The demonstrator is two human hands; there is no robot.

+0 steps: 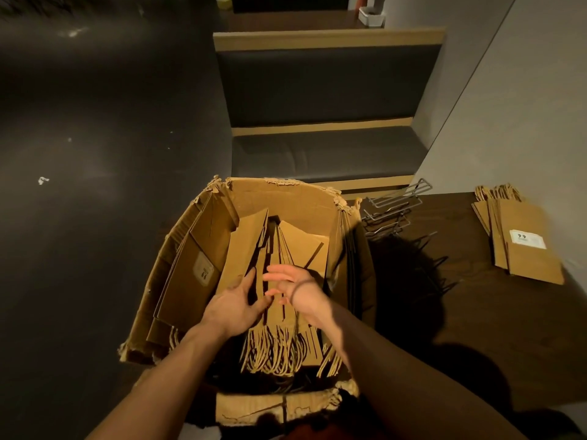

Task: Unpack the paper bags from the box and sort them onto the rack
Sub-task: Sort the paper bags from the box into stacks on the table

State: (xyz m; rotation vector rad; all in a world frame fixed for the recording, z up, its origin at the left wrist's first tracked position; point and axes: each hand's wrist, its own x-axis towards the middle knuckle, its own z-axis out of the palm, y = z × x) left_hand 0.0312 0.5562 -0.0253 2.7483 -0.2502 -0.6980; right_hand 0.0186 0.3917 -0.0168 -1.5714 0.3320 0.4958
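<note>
A torn cardboard box (pixel 286 193) stands open below me, filled with flat brown paper bags (pixel 241 249) on edge, their twisted handles (pixel 273 354) toward me. Both hands are inside the box. My left hand (pixel 233 304) lies with straight fingers against the side of one bag. My right hand (pixel 293 289) is beside it, palm turned left, fingers relaxed and spread, holding nothing. A wire rack (pixel 394 208) lies on the dark table just right of the box. A fanned stack of paper bags (pixel 521 249) lies flat at the table's far right.
The dark wooden table (pixel 476 312) stretches to the right of the box. A padded bench seat (pixel 324 154) stands behind the box against a grey wall (pixel 524 122). Dark floor (pixel 95 185) spreads to the left.
</note>
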